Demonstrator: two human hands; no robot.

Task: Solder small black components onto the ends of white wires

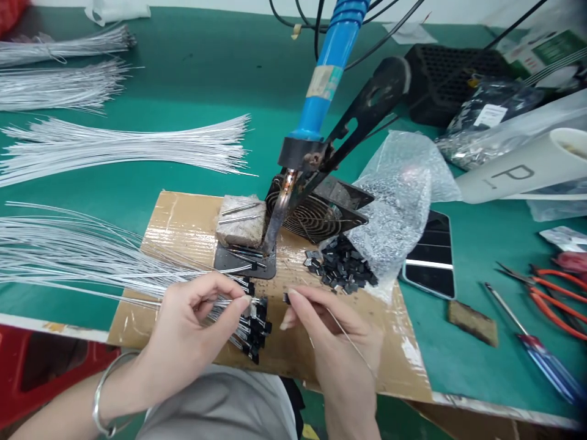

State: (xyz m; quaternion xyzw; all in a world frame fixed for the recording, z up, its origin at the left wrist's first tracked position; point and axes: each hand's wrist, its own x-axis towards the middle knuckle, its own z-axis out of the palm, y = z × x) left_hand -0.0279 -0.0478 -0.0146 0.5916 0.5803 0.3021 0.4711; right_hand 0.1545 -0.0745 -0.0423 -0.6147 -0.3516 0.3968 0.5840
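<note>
My left hand (197,333) is closed in a pinch above the ends of a bundle of grey wires (114,263). What its fingertips hold, if anything, I cannot make out. Black connectors (257,330) sit on several wire ends just beneath those fingers. Thumb and fingers of my right hand (339,336) grip a small black connector (286,298), its front end poking out toward the left hand. A thin metallic wire (351,342) runs across the right palm. Behind both hands, a soldering iron (316,98) in a stand points its bent tip down at a dark plate (220,263).
Loose black connectors (343,266) are heaped beside bubble wrap (394,195) on the cardboard (389,342). A fan (316,211) stands behind the iron. Rightward lie a phone (428,253), a screwdriver (527,342) and orange-handled pliers (550,299). More wire bundles (128,146) lie left.
</note>
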